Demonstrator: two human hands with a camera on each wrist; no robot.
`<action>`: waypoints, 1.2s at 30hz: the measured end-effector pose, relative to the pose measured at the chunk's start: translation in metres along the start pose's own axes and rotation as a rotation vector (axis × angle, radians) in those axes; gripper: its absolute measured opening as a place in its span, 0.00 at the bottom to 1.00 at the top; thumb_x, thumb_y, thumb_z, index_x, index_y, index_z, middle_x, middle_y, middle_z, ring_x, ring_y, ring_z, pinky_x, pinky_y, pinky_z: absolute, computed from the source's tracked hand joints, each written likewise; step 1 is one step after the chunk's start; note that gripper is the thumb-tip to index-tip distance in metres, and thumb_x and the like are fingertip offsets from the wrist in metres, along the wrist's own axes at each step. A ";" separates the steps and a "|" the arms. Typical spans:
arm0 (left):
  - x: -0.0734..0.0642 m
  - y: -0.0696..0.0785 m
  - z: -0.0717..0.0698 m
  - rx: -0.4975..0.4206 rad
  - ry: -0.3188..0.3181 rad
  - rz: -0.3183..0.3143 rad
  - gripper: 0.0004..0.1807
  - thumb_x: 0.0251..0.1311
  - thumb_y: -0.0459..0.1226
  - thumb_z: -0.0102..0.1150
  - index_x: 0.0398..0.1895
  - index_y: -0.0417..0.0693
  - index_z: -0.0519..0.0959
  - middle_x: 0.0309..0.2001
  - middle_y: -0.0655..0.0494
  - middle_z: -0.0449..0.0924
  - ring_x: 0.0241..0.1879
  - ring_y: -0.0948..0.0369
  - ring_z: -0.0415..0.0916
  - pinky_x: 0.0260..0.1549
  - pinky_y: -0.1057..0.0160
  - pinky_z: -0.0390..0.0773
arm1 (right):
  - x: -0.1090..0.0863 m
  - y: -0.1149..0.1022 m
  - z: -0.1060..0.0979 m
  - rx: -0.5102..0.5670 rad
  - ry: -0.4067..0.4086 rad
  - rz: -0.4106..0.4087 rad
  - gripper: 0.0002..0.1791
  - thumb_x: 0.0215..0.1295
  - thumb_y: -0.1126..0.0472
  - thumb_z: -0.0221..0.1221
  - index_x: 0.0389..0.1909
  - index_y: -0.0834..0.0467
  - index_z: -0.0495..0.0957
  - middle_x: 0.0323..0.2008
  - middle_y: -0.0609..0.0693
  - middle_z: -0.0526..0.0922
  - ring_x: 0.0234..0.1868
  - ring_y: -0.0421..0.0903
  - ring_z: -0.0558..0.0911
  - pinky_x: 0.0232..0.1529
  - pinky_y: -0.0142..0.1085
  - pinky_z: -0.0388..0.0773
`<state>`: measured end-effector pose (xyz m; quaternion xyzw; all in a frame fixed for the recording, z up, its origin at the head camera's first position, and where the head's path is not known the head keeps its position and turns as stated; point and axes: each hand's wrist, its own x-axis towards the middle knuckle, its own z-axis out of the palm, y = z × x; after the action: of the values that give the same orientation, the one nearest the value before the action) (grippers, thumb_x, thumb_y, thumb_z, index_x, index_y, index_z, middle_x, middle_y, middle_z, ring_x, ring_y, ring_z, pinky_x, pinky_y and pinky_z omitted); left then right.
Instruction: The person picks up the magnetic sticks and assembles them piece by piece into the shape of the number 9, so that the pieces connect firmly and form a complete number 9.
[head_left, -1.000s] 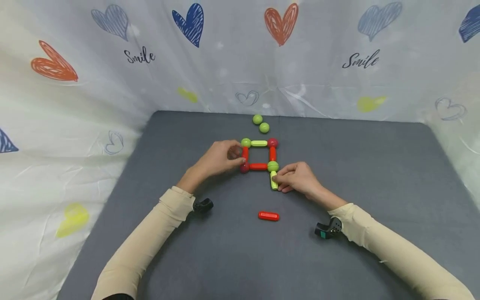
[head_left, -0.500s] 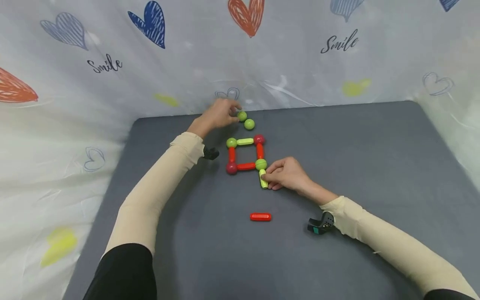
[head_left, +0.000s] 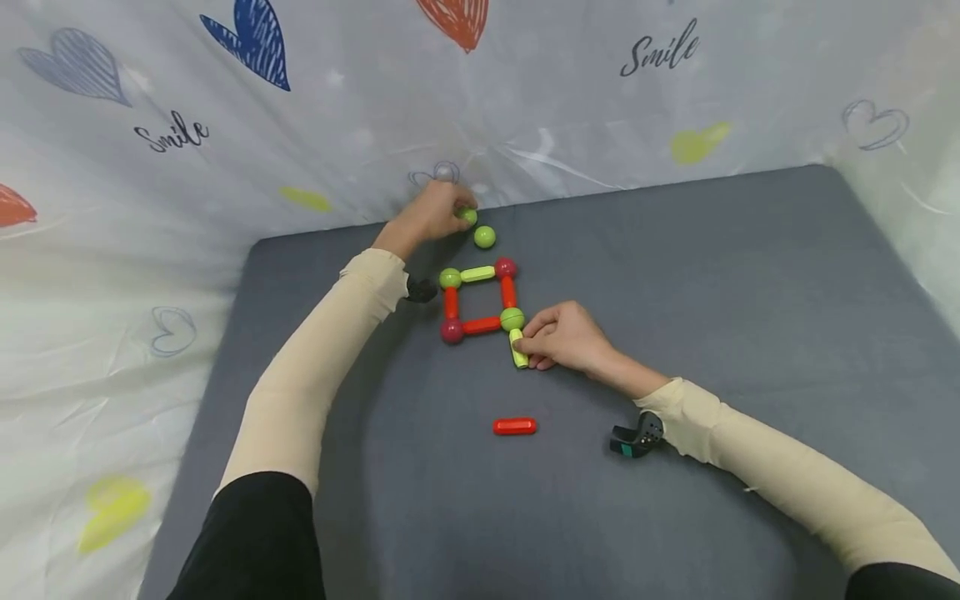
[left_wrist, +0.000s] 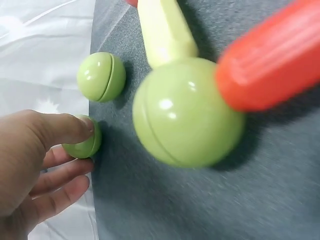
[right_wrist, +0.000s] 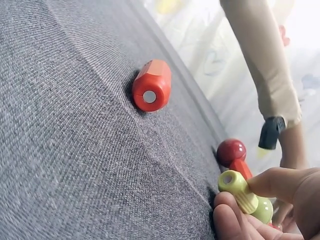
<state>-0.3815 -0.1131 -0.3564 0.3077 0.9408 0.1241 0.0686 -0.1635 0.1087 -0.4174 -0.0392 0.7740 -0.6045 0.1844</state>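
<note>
At the table's back edge my left hand [head_left: 431, 214] has its thumb and fingers around a green ball [left_wrist: 81, 147]; the thumb covers part of it. A second green ball [head_left: 484, 237] lies just beside. My right hand [head_left: 567, 337] pinches a yellow-green magnetic rod [right_wrist: 239, 189] between thumb and fingers. One end of that rod meets the green corner ball [head_left: 512, 318] of a square. Three red rods, including the front one [head_left: 482, 326], and one yellow-green rod [head_left: 477, 273] form its sides. Its other corners are a green ball [head_left: 450, 278] and two dark red balls, one front-left [head_left: 452, 331].
A loose red rod [head_left: 514, 427] lies in front of the square, a silver magnet showing at its end. The grey table [head_left: 675, 250] ends at a white curtain [head_left: 525, 100] printed with hearts. A black wrist camera [head_left: 422, 289] hangs near the square's left corner.
My left hand has left the square's left side, reached back to the green balls and closed on the farther one. My right hand keeps pinching the yellow-green rod. The head view has shifted.
</note>
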 end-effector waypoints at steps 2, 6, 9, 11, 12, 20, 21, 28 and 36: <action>-0.006 -0.002 0.001 0.005 -0.007 -0.004 0.18 0.63 0.36 0.66 0.56 0.40 0.82 0.52 0.46 0.82 0.52 0.51 0.76 0.53 0.52 0.75 | 0.001 0.000 0.000 0.001 -0.004 0.006 0.10 0.57 0.65 0.71 0.35 0.67 0.84 0.25 0.57 0.86 0.24 0.50 0.86 0.28 0.42 0.85; -0.025 -0.003 0.003 -0.020 0.002 -0.018 0.18 0.64 0.37 0.66 0.56 0.41 0.83 0.52 0.47 0.82 0.48 0.52 0.78 0.50 0.53 0.76 | 0.003 0.003 -0.003 0.002 -0.007 0.015 0.10 0.57 0.65 0.71 0.35 0.67 0.84 0.25 0.57 0.86 0.25 0.51 0.85 0.28 0.42 0.85; -0.044 -0.001 0.005 -0.055 0.036 -0.020 0.18 0.64 0.36 0.67 0.55 0.42 0.83 0.52 0.47 0.82 0.48 0.53 0.80 0.48 0.53 0.78 | 0.007 0.006 -0.006 -0.001 -0.011 0.020 0.09 0.57 0.64 0.71 0.35 0.66 0.84 0.25 0.57 0.86 0.25 0.51 0.85 0.29 0.42 0.85; -0.057 0.000 0.007 -0.092 0.071 -0.014 0.18 0.63 0.36 0.67 0.55 0.42 0.83 0.52 0.47 0.81 0.48 0.53 0.80 0.47 0.54 0.79 | 0.010 0.008 -0.007 0.001 -0.012 0.028 0.09 0.58 0.64 0.71 0.35 0.66 0.84 0.25 0.57 0.86 0.25 0.51 0.85 0.29 0.42 0.85; -0.064 0.001 0.009 -0.122 0.093 -0.014 0.18 0.63 0.36 0.68 0.56 0.42 0.83 0.52 0.47 0.81 0.48 0.53 0.80 0.47 0.54 0.79 | 0.012 0.009 -0.008 0.002 -0.013 0.033 0.09 0.58 0.64 0.71 0.35 0.66 0.84 0.26 0.57 0.86 0.25 0.50 0.85 0.29 0.42 0.85; -0.114 0.016 0.019 -0.330 0.281 -0.010 0.19 0.59 0.35 0.71 0.55 0.45 0.84 0.49 0.52 0.80 0.44 0.57 0.82 0.41 0.58 0.83 | 0.024 0.013 -0.019 0.017 -0.009 0.042 0.10 0.58 0.64 0.71 0.36 0.67 0.85 0.26 0.58 0.86 0.26 0.50 0.86 0.30 0.43 0.85; -0.119 0.019 0.021 -0.344 0.293 0.000 0.19 0.59 0.34 0.71 0.54 0.44 0.84 0.48 0.52 0.80 0.44 0.57 0.82 0.41 0.58 0.83 | 0.025 0.014 -0.021 0.019 -0.005 0.043 0.10 0.58 0.64 0.71 0.36 0.67 0.85 0.26 0.58 0.86 0.26 0.50 0.86 0.30 0.43 0.85; -0.141 0.044 0.052 -0.403 0.309 0.076 0.17 0.55 0.35 0.75 0.49 0.46 0.85 0.43 0.54 0.81 0.40 0.59 0.82 0.39 0.60 0.84 | 0.032 0.016 -0.030 0.023 0.014 0.050 0.09 0.59 0.65 0.70 0.37 0.67 0.85 0.26 0.59 0.86 0.26 0.49 0.86 0.31 0.43 0.85; -0.152 0.081 0.094 -0.428 0.250 0.154 0.18 0.52 0.37 0.77 0.46 0.48 0.82 0.39 0.61 0.78 0.35 0.66 0.79 0.34 0.68 0.81 | 0.036 0.016 -0.038 0.009 0.035 0.051 0.10 0.59 0.64 0.70 0.37 0.67 0.86 0.26 0.59 0.86 0.25 0.48 0.86 0.31 0.43 0.85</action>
<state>-0.1953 -0.1223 -0.4163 0.3393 0.8680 0.3624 0.0056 -0.2071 0.1379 -0.4334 -0.0080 0.7752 -0.6035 0.1863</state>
